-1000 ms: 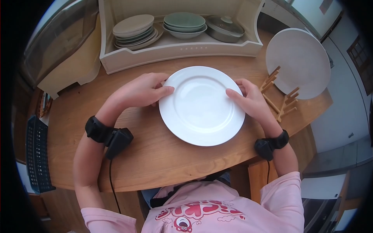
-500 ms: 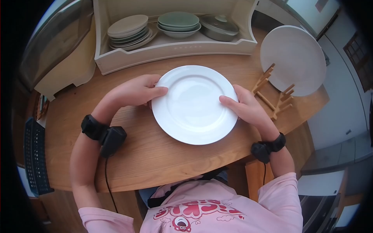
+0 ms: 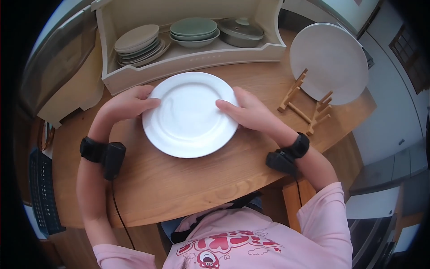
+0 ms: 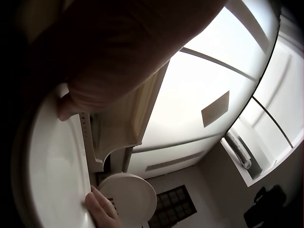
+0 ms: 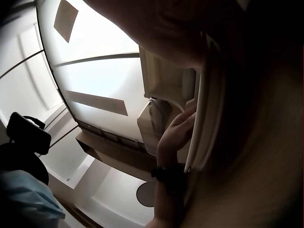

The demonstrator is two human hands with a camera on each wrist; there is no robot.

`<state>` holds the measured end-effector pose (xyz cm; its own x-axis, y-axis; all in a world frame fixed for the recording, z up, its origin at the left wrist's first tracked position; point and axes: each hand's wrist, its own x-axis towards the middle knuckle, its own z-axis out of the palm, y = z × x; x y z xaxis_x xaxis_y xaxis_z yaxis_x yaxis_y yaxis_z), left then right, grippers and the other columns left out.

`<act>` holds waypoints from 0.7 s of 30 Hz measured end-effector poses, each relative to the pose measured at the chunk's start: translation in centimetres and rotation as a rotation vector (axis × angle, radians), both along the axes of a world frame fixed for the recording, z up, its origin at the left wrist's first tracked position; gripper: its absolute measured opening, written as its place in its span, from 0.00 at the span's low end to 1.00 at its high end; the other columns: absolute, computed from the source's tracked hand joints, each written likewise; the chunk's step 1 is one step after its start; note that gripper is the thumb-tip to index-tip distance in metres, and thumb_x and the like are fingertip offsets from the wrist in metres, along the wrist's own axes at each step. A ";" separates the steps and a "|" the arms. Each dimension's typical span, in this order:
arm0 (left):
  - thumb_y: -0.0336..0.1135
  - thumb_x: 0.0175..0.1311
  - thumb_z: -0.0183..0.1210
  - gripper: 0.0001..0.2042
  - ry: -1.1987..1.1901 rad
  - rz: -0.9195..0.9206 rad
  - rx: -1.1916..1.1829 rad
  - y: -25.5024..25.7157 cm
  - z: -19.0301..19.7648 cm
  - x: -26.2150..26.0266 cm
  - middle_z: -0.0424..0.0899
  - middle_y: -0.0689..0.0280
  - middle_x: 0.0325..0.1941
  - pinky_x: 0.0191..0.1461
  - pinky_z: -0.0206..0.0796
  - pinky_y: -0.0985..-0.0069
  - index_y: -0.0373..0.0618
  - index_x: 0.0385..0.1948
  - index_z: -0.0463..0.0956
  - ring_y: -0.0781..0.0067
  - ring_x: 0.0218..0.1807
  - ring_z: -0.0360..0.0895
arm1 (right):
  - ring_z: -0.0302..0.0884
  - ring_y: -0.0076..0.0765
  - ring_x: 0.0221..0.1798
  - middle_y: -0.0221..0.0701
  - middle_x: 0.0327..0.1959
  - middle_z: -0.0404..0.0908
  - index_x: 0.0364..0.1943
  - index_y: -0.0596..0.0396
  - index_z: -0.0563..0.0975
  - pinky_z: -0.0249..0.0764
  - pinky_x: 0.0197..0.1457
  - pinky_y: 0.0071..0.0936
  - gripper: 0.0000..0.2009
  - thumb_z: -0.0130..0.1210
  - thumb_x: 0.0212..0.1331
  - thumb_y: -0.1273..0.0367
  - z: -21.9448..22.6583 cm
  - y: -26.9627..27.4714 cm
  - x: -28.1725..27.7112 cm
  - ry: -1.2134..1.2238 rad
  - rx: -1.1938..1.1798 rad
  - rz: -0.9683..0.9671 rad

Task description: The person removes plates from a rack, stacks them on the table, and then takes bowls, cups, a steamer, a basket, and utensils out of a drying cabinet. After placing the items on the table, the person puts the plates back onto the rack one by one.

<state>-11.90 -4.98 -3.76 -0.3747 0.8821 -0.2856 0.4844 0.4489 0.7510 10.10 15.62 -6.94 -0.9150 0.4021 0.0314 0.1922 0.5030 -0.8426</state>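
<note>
A round white plate [image 3: 190,119] with a raised rim is held over the table in both hands, its face toward the head camera. My left hand [image 3: 127,106] grips the left edge, thumb on the rim and the other fingers largely hidden beneath. On the right edge, my right hand [image 3: 253,111] holds the plate the same way, its thumb reaching onto the face. The left wrist view shows the plate [image 4: 54,161] tilted, with a thumb at its edge. From the right wrist, the plate [image 5: 203,109] appears nearly edge-on.
Behind stands a cream shelf unit [image 3: 188,59] with stacked plates [image 3: 137,38], green bowls [image 3: 193,28] and a lidded pot [image 3: 241,32]. A wooden dish rack [image 3: 300,112] and a large round white plate [image 3: 329,62] are at the right. A dark basket [image 3: 45,193] sits left of the table [image 3: 179,188].
Both hands have carried the white plate leftward, away from the wooden rack. The head view has shifted slightly too. The grip on the plate stays the same.
</note>
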 end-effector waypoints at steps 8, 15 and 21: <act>0.38 0.65 0.52 0.18 0.015 0.011 -0.077 -2.1 0.6 -3.4 0.79 0.70 0.39 0.44 0.67 0.78 0.39 0.53 0.72 0.81 0.38 0.72 | 0.76 0.27 0.21 0.36 0.24 0.78 0.36 0.66 0.74 0.72 0.22 0.25 0.21 0.55 0.60 0.56 0.3 -1.9 -2.9 -0.048 -0.012 0.093; 0.41 0.67 0.53 0.19 -0.078 0.011 -0.066 -3.6 -0.1 -6.0 0.79 0.73 0.39 0.40 0.67 0.82 0.40 0.54 0.71 0.86 0.37 0.73 | 0.76 0.26 0.25 0.33 0.27 0.78 0.43 0.64 0.73 0.72 0.24 0.24 0.22 0.55 0.61 0.56 1.6 -2.4 -2.7 -0.144 -0.037 0.249; 0.41 0.66 0.53 0.18 -0.007 0.029 -0.120 -3.7 0.3 -6.2 0.79 0.70 0.42 0.43 0.68 0.78 0.40 0.53 0.72 0.82 0.40 0.74 | 0.78 0.41 0.37 0.38 0.29 0.80 0.40 0.62 0.77 0.72 0.44 0.35 0.17 0.62 0.53 0.62 2.6 1.2 1.0 0.194 0.487 0.012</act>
